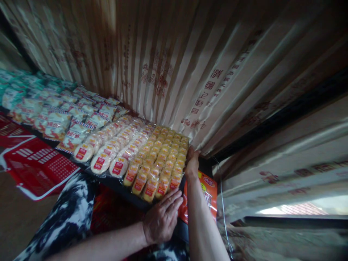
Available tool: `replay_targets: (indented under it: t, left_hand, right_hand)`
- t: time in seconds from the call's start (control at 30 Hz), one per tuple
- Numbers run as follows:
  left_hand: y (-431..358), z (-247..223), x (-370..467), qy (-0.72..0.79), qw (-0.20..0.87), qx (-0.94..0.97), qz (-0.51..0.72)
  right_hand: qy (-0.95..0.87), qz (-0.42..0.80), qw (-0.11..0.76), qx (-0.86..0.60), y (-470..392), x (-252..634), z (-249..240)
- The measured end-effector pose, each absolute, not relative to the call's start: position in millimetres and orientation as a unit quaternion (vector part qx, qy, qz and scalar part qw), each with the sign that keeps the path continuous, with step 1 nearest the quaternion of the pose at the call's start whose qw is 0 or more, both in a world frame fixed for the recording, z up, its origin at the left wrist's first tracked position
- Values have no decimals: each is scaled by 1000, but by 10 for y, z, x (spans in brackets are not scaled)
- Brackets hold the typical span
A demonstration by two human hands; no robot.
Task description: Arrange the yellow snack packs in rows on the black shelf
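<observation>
Rows of small yellow packaged cakes (160, 152) stand on a dark shelf. My left hand (164, 216) lies beside the front right corner of these rows, fingers extended and nearly together, nothing visible in it. At the rows' back right edge, my right hand (192, 162) rests against the packs, its fingertips partly hidden. An orange-red package (209, 192) lies under and beside my right forearm. Left of the yellow cakes are rows of round white wrapped crackers (118, 166).
Blue-and-white snack bags (56, 123) and green bags (13, 96) fill the shelf's left part. A red basket (40, 163) is at the left front. Pleated printed curtains (152, 54) hang behind the shelf. A thin white cord (223, 206) hangs at the right.
</observation>
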State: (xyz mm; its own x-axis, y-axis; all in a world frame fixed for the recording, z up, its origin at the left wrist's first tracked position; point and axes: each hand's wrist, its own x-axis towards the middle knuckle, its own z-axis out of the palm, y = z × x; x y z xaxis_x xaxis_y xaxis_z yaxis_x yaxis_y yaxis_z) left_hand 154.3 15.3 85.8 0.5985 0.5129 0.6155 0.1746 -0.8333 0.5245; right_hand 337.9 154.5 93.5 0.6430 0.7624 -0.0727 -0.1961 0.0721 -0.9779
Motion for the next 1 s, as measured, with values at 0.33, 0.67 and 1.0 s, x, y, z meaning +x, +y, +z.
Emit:
replay_targets:
  t: [0.33,0.67,1.0]
  left_hand:
    - [120,857,1495,167,211,876,399]
    - [-43,618,1228,147,259,881,368]
    - [-306,333,506,169,346,903,190]
  right_hand:
    - [-234,230,720,-612,794,3058,1232]
    - [-233,167,741,-607,-120,2234,1205]
    - [-277,271,638,-666,-832,1274,620]
